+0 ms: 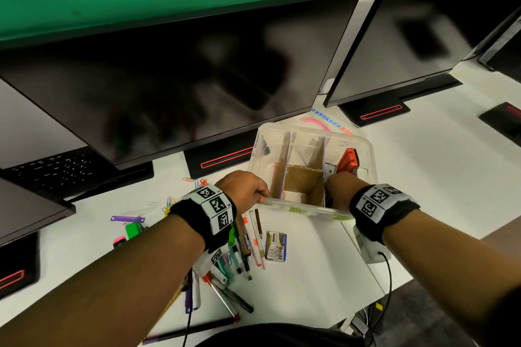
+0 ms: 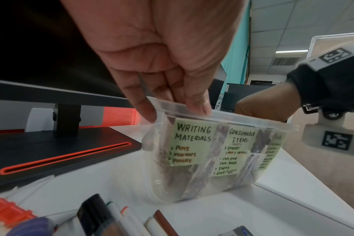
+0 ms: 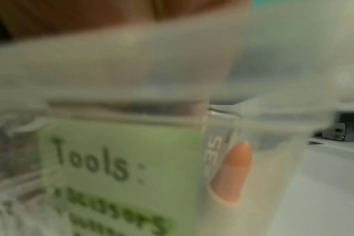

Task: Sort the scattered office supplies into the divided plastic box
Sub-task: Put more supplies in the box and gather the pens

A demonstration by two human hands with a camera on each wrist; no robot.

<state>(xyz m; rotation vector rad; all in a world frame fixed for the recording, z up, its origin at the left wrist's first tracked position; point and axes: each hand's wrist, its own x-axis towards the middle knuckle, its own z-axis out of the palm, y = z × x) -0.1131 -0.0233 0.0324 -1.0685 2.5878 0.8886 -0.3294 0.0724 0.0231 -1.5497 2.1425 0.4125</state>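
Note:
A clear plastic box with cardboard dividers stands on the white desk below the monitors. My left hand grips its near left rim, thumb outside and fingers inside, as the left wrist view shows. My right hand grips the near right rim. Green labels on the front wall read "Writing Materials", "Consumable Items" and "Tools". An orange tool lies in the right compartment. Pens and markers and a box of staples lie scattered near my left forearm.
Two dark monitors stand close behind the box, with a black stand base at its left. A green highlighter, a purple clip and paper clips lie further left. The desk edge runs at the lower right.

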